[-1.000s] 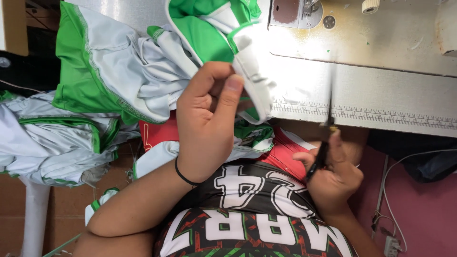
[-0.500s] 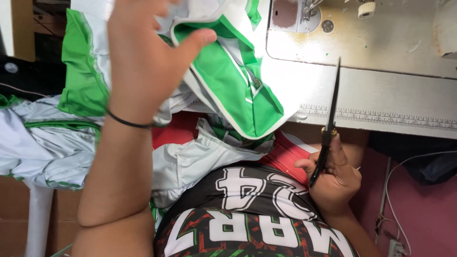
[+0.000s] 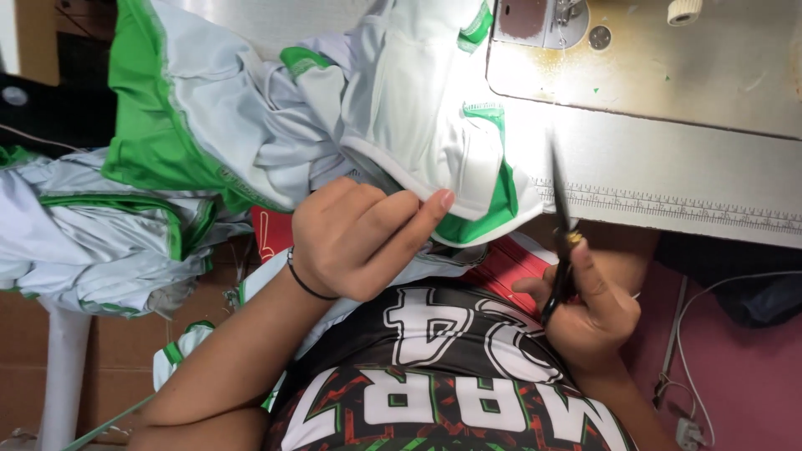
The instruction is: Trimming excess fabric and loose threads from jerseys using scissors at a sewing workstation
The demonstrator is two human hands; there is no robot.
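Note:
My left hand grips the white-edged hem of a white and green garment, thumb pressed along the edge, a black band on the wrist. The garment lies bunched over the front of the sewing table. My right hand holds black scissors by the handles, blades closed and pointing up toward the table's edge, just right of the garment's green corner.
A sewing machine base sits on the white table, which has a ruler strip along its front edge. More white and green fabric is piled at the left over a white stool. A cable hangs at the right.
My left hand has come down from high over the garment and now pinches its hem near the table edge. The garment has been turned, showing more white. The scissors stay nearly still.

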